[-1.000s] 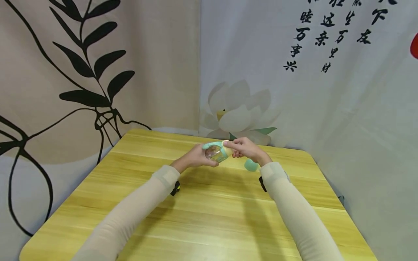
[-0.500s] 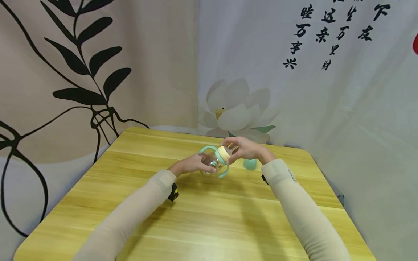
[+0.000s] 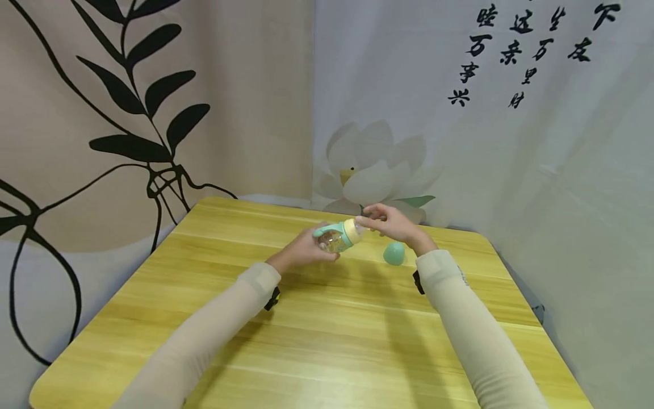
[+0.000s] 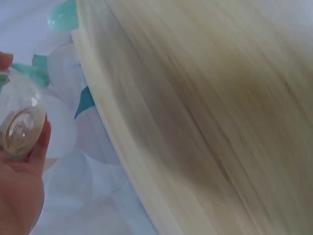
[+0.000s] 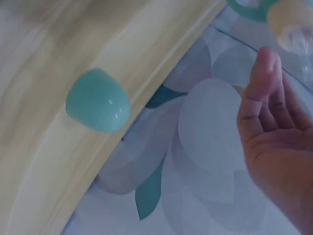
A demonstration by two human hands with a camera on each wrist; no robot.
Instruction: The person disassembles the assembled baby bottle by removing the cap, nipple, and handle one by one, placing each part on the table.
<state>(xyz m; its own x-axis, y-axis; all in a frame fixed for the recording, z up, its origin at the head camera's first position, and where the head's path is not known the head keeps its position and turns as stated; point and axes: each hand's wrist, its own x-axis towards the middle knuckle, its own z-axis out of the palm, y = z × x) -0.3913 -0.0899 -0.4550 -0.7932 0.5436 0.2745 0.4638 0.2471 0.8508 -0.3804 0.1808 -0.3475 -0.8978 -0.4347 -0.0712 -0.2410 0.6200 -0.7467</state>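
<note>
A clear baby bottle [image 3: 334, 241] with mint-green handles and a yellow collar [image 3: 352, 231] lies tilted above the far part of the table. My left hand [image 3: 301, 249] grips its body; in the left wrist view the clear base [image 4: 20, 127] shows between thumb and fingers. My right hand [image 3: 392, 222] hovers just beside the teat end, fingers loosely bent. In the right wrist view that hand [image 5: 276, 122] holds nothing, and a small gap seems to separate its fingertips from the clear teat [image 5: 296, 40]. A mint-green bottle cap [image 3: 394, 253] stands on the table below the right hand.
The yellow wooden table [image 3: 317, 341] reaches back to a hanging cloth [image 3: 265, 113] printed with plants, a flower and writing. Its rounded far edge runs close behind both hands. In the right wrist view the cap [image 5: 98, 100] sits near that edge.
Half a second ago my right hand held the bottle's yellow collar; now it has let go and drawn back slightly. The bottle has turned in my left hand, its handles shifting. The cap stayed put.
</note>
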